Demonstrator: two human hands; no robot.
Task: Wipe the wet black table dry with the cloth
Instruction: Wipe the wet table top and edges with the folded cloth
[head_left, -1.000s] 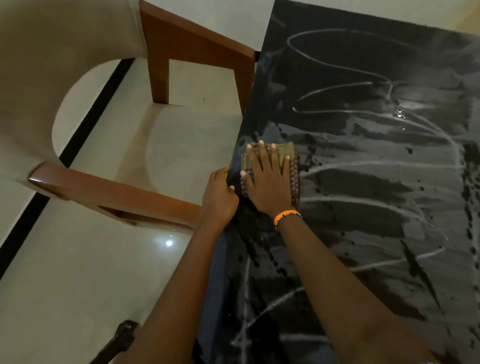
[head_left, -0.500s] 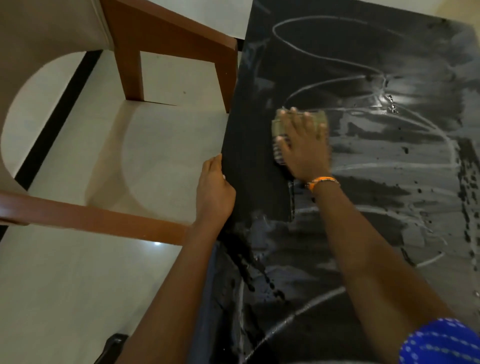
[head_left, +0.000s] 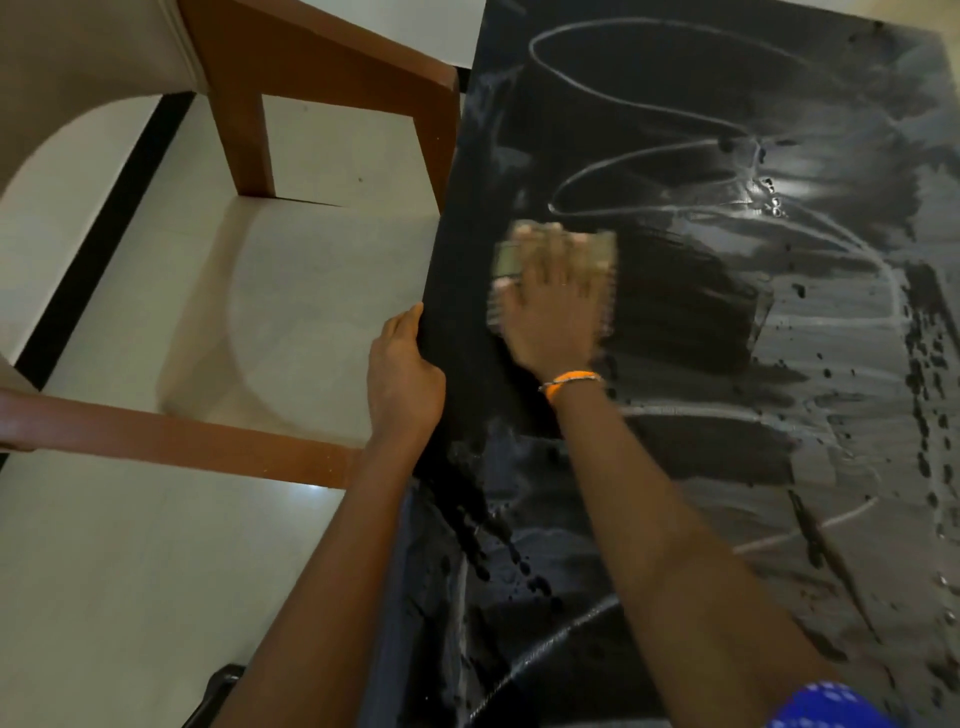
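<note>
The black table (head_left: 701, 467) fills the right side of the view, streaked with wet smears and droplets. A dry matte band runs along its left edge. My right hand (head_left: 553, 306) lies flat with fingers spread on a small olive cloth (head_left: 506, 257), pressing it onto the table near the left edge; hand and cloth are motion-blurred. An orange band circles that wrist. My left hand (head_left: 402, 374) grips the table's left edge just beside and below the cloth.
A wooden chair frame (head_left: 322, 67) with a beige seat stands on the pale tiled floor to the left, its leg close to the table's far left corner. A lower wooden rail (head_left: 182, 441) crosses near my left forearm. A dark object (head_left: 218, 686) lies on the floor at the bottom.
My right hand slid the cloth away from me and right, then back left along the table's left side, leaving a drier dark patch. The left hand stayed on the edge.
</note>
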